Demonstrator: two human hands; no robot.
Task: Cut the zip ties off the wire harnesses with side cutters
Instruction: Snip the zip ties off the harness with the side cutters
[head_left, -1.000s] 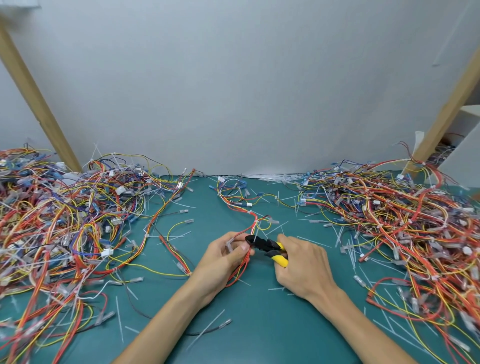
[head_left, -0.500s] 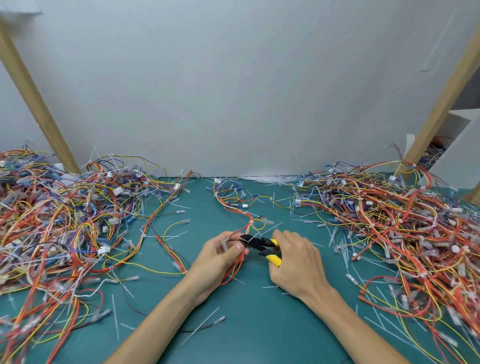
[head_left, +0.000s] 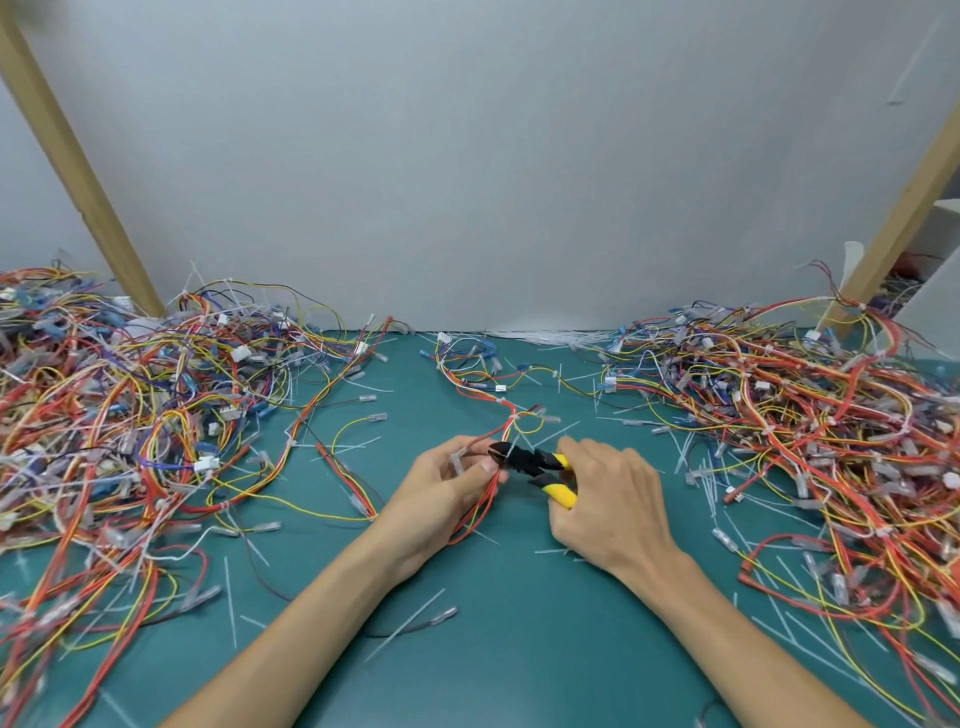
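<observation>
My left hand (head_left: 441, 493) pinches a red, orange and yellow wire harness (head_left: 485, 402) at the middle of the green mat. The harness runs from my fingers back toward the wall, with white zip ties along it. My right hand (head_left: 608, 499) grips the yellow-handled side cutters (head_left: 537, 465). Their black jaws point left and sit against the harness right at my left thumb. A small white zip tie lies at the jaws; whether it is cut cannot be told.
A big tangle of harnesses (head_left: 130, 441) covers the left of the green mat (head_left: 519, 649), another pile (head_left: 805, 431) the right. Cut white tie pieces (head_left: 228, 597) lie scattered on the mat. Wooden posts (head_left: 72, 156) lean against the grey wall at both sides.
The view has shifted a little. Both hands stay together at the same spot on the harness, with the cutter jaws still at my left thumb.
</observation>
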